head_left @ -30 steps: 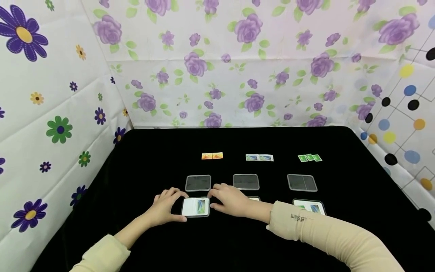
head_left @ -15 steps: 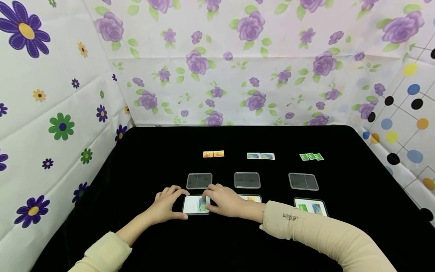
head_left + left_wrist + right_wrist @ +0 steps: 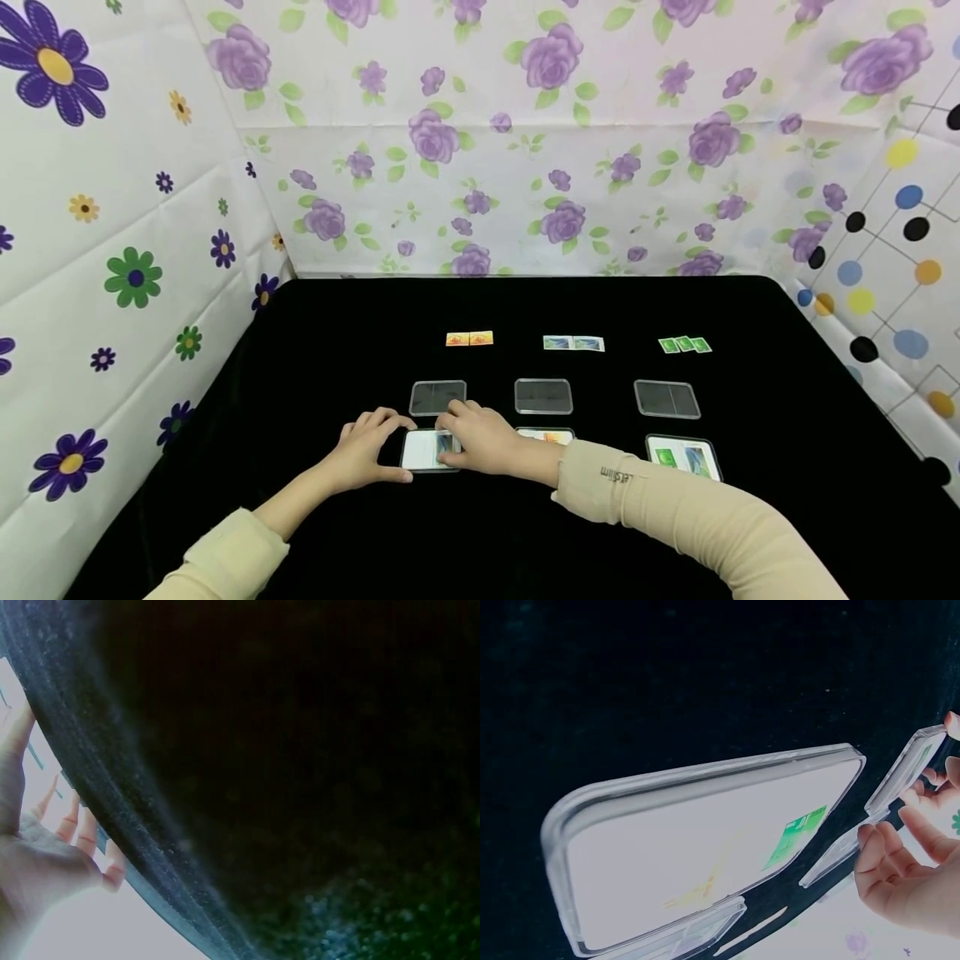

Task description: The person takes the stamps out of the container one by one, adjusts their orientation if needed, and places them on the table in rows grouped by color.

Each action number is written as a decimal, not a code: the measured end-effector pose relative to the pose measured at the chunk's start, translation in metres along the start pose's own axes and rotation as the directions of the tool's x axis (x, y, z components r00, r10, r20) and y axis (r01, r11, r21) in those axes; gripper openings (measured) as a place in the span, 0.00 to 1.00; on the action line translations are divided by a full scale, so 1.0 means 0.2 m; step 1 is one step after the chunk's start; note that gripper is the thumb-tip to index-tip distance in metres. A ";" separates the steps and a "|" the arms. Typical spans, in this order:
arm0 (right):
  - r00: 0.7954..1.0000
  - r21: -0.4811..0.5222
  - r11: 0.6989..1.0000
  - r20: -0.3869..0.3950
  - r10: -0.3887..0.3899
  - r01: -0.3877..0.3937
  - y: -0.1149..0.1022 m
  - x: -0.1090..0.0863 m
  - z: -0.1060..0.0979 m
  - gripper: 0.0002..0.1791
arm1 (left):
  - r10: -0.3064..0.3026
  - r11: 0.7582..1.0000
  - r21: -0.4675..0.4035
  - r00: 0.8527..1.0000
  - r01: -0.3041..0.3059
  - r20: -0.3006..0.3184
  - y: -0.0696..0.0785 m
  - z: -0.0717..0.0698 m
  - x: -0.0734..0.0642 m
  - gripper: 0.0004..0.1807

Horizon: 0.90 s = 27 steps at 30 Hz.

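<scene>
A clear-rimmed plastic case (image 3: 416,458) with a white inside lies at the left of the near row. My left hand (image 3: 360,454) holds its left end, forefinger at the far corner and thumb at the near corner. A blue-green stamp (image 3: 444,447) lies in the case's right half. My right hand (image 3: 483,437) reaches over from the right, forefinger at the stamp's far end and thumb over its near end. Its fingers partly cover the stamp; whether they pinch it I cannot tell. In the left wrist view my left hand (image 3: 45,859) shows at the edge, the case hidden.
A middle case (image 3: 652,862) with orange and green stamps and a right case (image 3: 682,457) with green and blue stamps continue the row. Behind lie three clear lids (image 3: 543,397). Farther back are orange stamps (image 3: 469,338), blue stamps (image 3: 573,342) and green stamps (image 3: 684,344).
My right hand has moved left from the case's right edge to over the blue-green stamp. The left hand stays at the case's left end; the case and stamp look unmoved.
</scene>
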State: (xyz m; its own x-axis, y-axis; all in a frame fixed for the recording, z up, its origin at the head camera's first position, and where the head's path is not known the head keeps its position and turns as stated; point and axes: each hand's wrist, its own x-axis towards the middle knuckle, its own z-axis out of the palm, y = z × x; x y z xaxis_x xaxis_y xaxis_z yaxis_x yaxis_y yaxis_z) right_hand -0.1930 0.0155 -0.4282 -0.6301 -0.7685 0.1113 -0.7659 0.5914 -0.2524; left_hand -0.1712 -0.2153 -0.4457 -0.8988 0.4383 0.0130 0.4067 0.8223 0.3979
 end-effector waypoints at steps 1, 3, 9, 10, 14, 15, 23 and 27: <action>1.000 -0.001 1.000 0.000 0.001 -0.001 0.00 0.00 0.00 0.24 | 0.002 1.000 -0.001 1.000 -0.002 0.000 0.00 0.00 0.00 0.37; 1.000 -0.001 1.000 0.008 0.009 -0.009 -0.01 0.01 0.00 0.24 | 0.005 1.000 -0.004 1.000 -0.005 0.001 0.00 0.00 0.00 0.37; 0.997 0.023 0.998 0.052 0.057 -0.058 -0.01 0.02 0.02 0.25 | 0.004 1.000 0.000 1.000 -0.004 0.004 0.00 0.00 0.00 0.38; 0.997 0.025 0.998 0.052 0.062 -0.063 -0.02 0.03 0.02 0.25 | 0.002 1.000 0.001 1.000 -0.002 0.003 0.00 0.00 0.00 0.38; 0.996 0.021 0.996 0.034 0.082 -0.083 -0.02 0.04 0.04 0.24 | 0.000 1.000 -0.004 1.000 0.000 0.002 0.00 0.00 0.00 0.38; 0.996 0.018 0.996 0.030 0.086 -0.087 -0.02 0.04 0.04 0.24 | 0.000 1.000 -0.006 1.000 0.000 0.003 0.00 0.00 0.00 0.38; 0.992 0.053 0.991 0.032 0.125 -0.127 -0.03 0.06 0.04 0.23 | -0.007 1.000 -0.006 1.000 0.007 0.005 0.01 -0.01 0.00 0.37; 0.986 0.088 0.982 0.046 0.162 -0.166 -0.03 0.07 0.03 0.23 | -0.009 1.000 -0.004 1.000 0.009 0.006 0.01 -0.02 0.00 0.37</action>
State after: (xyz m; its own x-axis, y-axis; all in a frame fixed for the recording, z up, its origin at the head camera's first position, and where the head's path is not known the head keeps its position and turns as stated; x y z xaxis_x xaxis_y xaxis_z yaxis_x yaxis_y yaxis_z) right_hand -0.1963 -0.0011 -0.4306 -0.7394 -0.6728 0.0241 -0.6365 0.6870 -0.3506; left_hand -0.1706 -0.2144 -0.4418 -0.9013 0.4332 0.0042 0.3982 0.8246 0.4017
